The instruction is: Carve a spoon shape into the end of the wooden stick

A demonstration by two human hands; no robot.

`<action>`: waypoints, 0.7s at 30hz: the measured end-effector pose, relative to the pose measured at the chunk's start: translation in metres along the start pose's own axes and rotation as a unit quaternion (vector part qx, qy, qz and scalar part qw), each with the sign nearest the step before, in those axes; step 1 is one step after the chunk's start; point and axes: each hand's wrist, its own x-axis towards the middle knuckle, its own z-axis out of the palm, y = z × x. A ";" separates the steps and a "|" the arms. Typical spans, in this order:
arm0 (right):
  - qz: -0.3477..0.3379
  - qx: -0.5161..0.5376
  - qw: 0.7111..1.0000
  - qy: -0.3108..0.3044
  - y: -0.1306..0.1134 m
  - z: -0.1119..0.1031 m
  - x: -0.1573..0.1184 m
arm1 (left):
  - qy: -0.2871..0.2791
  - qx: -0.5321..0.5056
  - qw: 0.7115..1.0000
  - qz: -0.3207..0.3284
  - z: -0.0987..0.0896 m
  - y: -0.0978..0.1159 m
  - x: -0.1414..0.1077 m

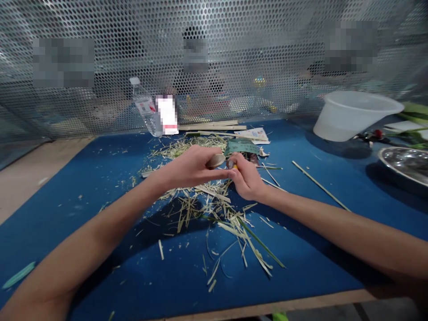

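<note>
My left hand (190, 167) is closed around a pale piece with a rounded end (217, 160), which pokes out beside the thumb. Its index finger reaches across to touch my right hand (246, 177). That hand is closed on a small object with a yellow part (235, 166), mostly hidden by the fingers. Both hands are over a scatter of pale green plant shavings (190, 209) and thin split strips (249, 245). Just beyond the right fingers lies a dark green patterned wrapper (244, 146).
A perforated metal screen (234, 49) closes off the back, with people behind it. In front stand a water bottle (145, 109) and a lit phone (167, 113). On the right are a white plastic tub (354, 116) and a steel bowl (408, 162). The blue mat (310, 258) covers the table.
</note>
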 end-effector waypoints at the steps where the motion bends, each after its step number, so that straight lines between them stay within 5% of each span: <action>1: -0.004 -0.001 1.000 0.000 0.000 0.000 0.000 | -0.004 0.002 1.000 -0.002 0.000 0.000 0.000; 15: 0.005 -0.002 1.000 -0.006 0.001 0.000 0.001 | -0.034 -0.010 0.999 0.008 -0.001 0.001 0.000; 21: 0.039 0.005 0.999 0.018 0.001 0.001 0.002 | 0.031 -0.044 0.998 -0.014 -0.012 0.007 0.000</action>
